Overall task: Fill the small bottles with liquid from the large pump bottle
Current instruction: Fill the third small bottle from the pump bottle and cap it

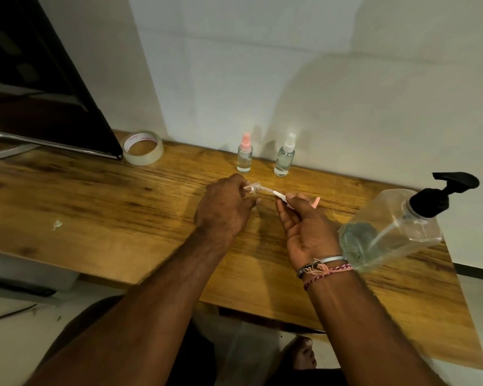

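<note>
Two small clear plastic spray bottles, a pink-capped one and a white-capped one, stand capped at the far edge of the wooden bench, seemingly filled. A third small clear bottle is mostly hidden in the left hand, whose grip is wrapped round it. The right hand pinches its pink-tipped white sprayer with dip tube, so filling looks unfinished. The large clear square pump bottle stands near right, partly full.

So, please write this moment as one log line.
left hand: holds small bottle | right hand: pinches spray cap | pump bottle: untouched
</note>
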`<control>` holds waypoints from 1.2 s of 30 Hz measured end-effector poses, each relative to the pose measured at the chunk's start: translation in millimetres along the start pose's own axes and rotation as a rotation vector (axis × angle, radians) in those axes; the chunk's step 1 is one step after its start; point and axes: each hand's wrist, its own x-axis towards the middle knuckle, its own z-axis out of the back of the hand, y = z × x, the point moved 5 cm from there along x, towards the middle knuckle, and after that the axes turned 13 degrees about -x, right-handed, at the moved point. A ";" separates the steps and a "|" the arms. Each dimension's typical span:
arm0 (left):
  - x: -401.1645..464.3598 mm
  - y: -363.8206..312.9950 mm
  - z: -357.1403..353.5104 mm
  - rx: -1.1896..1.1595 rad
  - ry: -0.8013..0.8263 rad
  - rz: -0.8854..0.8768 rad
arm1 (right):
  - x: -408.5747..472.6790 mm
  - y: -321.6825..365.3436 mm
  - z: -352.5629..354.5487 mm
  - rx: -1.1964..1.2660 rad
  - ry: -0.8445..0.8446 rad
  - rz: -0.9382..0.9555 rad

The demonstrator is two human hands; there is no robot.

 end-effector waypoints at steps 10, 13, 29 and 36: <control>8.0 15.5 3.6 -0.192 -0.162 0.205 | 1.2 -4.9 10.8 -0.613 -0.141 0.107; 6.2 12.6 0.1 -0.187 -0.152 0.221 | -3.6 -7.9 8.5 -0.884 -0.101 0.129; 0.7 1.1 -6.2 -0.077 -0.043 0.094 | -1.1 -17.0 -11.5 -1.704 0.083 0.813; -0.9 -3.2 -9.8 -0.072 -0.020 0.068 | 0.0 -22.7 -12.3 -1.945 0.107 0.796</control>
